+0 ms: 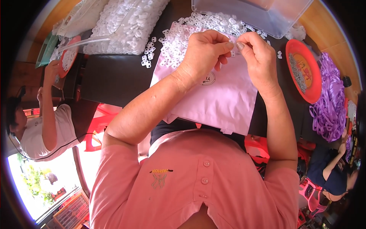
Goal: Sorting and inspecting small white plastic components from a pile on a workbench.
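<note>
at the far left, a co-worker's hand [53,68] reaches to a red tray of small white pieces. right of that, a bulging clear bag [122,30] packed with white pieces lies on the dark table [106,82]. next comes a loose spread of small white pieces [173,51], some on the bare table, most over the far left part of a pink cloth [225,103] nearest the person.

above the cloth, the left hand [206,49] has thumb and forefinger closed in a pinch, its other fingers curled. just beside it, the right hand [260,61] pinches likewise, tips almost meeting the left's. what sits between them is too small to tell; a white piece seems likely. good handling here, i judge, means one pinch holding steady while the other makes the fine movement, with the work kept over the pink cloth, where a dropped piece would show less against white ones but not roll far.

beyond the hands stands a clear plastic bin [284,17]; to the right, a red dish [313,93] holds small grey pieces [296,70], within easy reach of the right hand. furthest right lies a heap of purple ribbon [329,99].
</note>
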`<state>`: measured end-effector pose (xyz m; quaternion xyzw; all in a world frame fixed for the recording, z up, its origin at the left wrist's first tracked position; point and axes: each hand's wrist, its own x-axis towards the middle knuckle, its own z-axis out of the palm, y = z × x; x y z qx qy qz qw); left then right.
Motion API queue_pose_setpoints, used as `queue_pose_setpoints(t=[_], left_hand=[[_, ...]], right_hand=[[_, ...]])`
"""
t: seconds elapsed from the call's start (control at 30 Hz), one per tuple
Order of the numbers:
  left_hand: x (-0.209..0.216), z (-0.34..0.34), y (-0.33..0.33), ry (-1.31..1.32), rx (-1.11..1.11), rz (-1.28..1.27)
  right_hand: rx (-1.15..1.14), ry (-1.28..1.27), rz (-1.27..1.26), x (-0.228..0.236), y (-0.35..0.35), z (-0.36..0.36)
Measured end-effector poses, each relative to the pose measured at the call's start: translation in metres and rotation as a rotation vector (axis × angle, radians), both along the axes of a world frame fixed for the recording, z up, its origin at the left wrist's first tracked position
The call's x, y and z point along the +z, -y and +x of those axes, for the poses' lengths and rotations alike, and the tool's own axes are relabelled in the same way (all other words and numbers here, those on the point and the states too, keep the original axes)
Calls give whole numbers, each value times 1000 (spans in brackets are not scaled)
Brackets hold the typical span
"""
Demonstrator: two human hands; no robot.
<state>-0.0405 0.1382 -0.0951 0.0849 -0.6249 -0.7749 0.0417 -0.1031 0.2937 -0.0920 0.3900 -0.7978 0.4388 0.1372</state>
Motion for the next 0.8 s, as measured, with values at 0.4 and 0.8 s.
queue_pose_setpoints(t=[0.4, 0.8], left_hand=[[-4, 0, -2, -14, 48, -143], [-5, -1, -4, -61, 53, -118]], right_hand=[[75, 139, -25, -2, 3, 3], [55, 257, -115, -1, 4, 3]])
